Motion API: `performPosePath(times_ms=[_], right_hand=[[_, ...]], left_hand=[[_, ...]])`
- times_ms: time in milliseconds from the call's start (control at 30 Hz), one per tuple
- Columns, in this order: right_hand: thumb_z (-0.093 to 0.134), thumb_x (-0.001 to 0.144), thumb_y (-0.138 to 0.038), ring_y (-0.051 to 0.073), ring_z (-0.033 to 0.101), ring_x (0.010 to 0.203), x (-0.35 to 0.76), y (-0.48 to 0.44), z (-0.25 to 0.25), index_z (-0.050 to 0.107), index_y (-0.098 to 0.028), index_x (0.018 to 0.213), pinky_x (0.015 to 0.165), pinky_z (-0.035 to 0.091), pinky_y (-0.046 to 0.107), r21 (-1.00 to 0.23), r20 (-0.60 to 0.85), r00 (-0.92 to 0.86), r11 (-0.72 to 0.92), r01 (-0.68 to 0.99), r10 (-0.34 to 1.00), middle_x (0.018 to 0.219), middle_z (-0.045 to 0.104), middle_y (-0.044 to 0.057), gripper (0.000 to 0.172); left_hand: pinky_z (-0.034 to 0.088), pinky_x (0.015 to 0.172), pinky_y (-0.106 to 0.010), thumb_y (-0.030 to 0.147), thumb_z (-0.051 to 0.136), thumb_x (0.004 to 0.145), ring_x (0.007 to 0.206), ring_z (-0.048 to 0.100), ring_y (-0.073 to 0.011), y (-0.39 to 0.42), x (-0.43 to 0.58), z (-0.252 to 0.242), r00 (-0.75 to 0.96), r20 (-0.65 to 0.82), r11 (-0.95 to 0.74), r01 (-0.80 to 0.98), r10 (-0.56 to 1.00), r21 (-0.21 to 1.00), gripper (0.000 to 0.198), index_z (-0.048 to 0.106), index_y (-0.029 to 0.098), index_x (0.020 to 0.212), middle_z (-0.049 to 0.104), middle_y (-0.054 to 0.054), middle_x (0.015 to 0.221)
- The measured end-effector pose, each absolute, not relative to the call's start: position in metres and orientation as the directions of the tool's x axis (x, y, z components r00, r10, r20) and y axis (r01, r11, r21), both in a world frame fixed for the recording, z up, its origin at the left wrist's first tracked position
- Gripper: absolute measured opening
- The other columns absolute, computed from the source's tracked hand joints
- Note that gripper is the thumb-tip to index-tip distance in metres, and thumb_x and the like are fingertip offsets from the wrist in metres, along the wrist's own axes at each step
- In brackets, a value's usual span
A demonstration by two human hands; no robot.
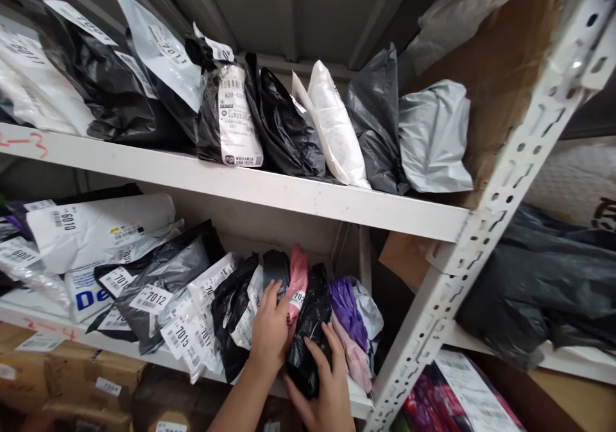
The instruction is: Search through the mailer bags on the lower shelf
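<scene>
My left hand (270, 323) reaches onto the lower shelf, fingers stretched forward against a dark grey parcel (276, 266) and the left side of a slim pink parcel (297, 271). Its thumb is mostly hidden. My right hand (328, 380) grips a shiny black plastic parcel (312, 310) from the front, thumb on the left and fingers on the right side. The black parcel stands upright beside the pink one. Right of it lean a purple parcel (347, 310) and a pale pink one (355, 355). Black bags with white labels (235, 316) stand left of my left hand.
Labelled parcels (156, 297) crowd the lower shelf's left side. Above, a white shelf beam (289, 194) carries a row of mailer bags (337, 124). A perforated white post (505, 181) rises on the right. Cardboard boxes (72, 380) sit below; dark bags (510, 284) lie beyond the post.
</scene>
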State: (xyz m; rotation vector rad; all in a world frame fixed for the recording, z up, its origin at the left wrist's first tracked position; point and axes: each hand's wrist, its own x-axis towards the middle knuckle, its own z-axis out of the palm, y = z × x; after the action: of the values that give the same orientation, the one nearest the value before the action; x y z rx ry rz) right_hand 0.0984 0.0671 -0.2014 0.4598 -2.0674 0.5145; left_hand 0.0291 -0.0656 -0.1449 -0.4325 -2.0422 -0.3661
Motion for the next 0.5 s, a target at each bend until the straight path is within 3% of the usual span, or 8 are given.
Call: performPosePath(times_ms=[100,200,333,500], right_hand=[[0.054,0.079,-0.021,0.034,0.036,0.126,0.094,0.067,-0.189,0.042,-0.023,0.122,0.094,0.042,0.054,-0.284,0.846,-0.532,0.823,-0.492,-0.026,0.134,0.036,0.015,0.045],[0.051,0.080,-0.018,0.032,0.043,0.121,0.089,0.073,-0.182,0.045,-0.022,0.119,0.094,0.042,0.052,-0.398,0.837,-0.539,0.778,-0.486,0.092,0.129,0.044,0.014,0.040],[0.050,0.082,-0.019,0.028,0.049,0.114,0.083,0.075,-0.174,0.045,-0.021,0.119,0.093,0.043,0.048,-0.493,0.831,-0.508,0.727,-0.478,0.229,0.122,0.049,0.014,0.037],[0.055,0.073,-0.016,0.031,0.045,0.119,0.082,0.064,-0.166,0.033,-0.020,0.136,0.095,0.044,0.050,-0.336,0.811,-0.585,0.809,-0.482,-0.012,0.126,0.048,0.014,0.067]], left_hand=[[0.048,0.095,-0.050,0.011,0.056,0.073,0.113,0.054,-0.0342,-0.071,0.027,-0.140,-0.622,0.760,0.858,0.480,0.187,0.182,0.024,0.071,0.016,0.090,0.060,-0.015,0.122],[0.042,0.104,-0.037,-0.002,0.048,0.071,0.122,0.048,-0.0267,-0.082,0.029,-0.132,-0.753,0.601,0.821,0.505,0.268,0.266,0.034,0.071,0.014,0.091,0.054,-0.013,0.132],[0.036,0.108,-0.036,0.009,0.038,0.085,0.126,0.045,-0.0231,-0.092,0.032,-0.120,-0.813,0.476,0.765,0.530,0.335,0.367,0.032,0.070,0.013,0.090,0.051,-0.011,0.135],[0.030,0.111,-0.040,0.021,0.045,0.083,0.135,0.032,-0.0272,-0.099,0.041,-0.108,-0.845,0.347,0.682,0.533,0.406,0.501,0.024,0.066,0.016,0.075,0.039,-0.013,0.144]])
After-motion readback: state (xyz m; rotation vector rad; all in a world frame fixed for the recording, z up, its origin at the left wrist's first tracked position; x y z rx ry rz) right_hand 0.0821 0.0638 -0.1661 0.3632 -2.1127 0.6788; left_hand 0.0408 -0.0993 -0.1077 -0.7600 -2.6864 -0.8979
